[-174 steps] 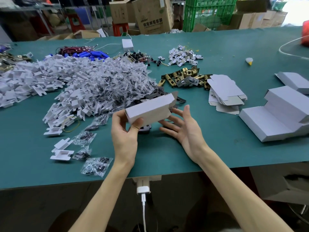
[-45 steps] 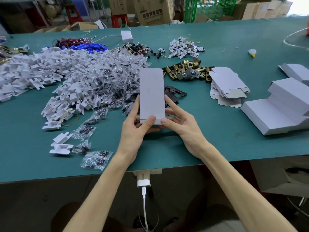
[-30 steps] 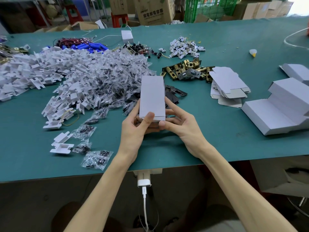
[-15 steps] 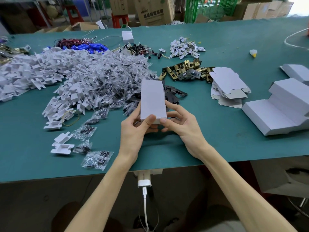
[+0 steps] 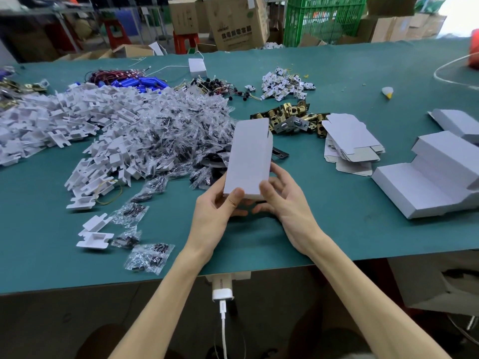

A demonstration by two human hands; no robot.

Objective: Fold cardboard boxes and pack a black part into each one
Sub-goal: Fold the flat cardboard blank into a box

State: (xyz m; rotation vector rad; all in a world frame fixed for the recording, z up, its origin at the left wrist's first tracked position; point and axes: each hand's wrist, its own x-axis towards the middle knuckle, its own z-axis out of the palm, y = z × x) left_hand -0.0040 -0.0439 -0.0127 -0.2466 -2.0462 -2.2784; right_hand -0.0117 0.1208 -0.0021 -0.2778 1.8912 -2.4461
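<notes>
I hold a long white cardboard box (image 5: 248,158) just above the green table (image 5: 324,229), its length pointing away from me. My left hand (image 5: 217,211) grips its near left corner with the thumb on top. My right hand (image 5: 285,203) grips the near right corner, fingers curled under the near end. The far end flap stands up slightly. Black flat parts (image 5: 278,153) lie on the table behind the box, mostly hidden by it. A stack of flat unfolded box blanks (image 5: 350,143) lies to the right.
A big heap of white plastic inserts (image 5: 85,125) and clear bags of small parts (image 5: 176,136) fills the left. Brass lock bodies (image 5: 293,117) lie behind the box. Rows of folded white boxes (image 5: 435,174) sit at the right. A charger (image 5: 222,288) hangs at the table's front edge.
The box has tilted slightly to the right and risen a little, and its far flap now stands open. Both hands stay at its near end.
</notes>
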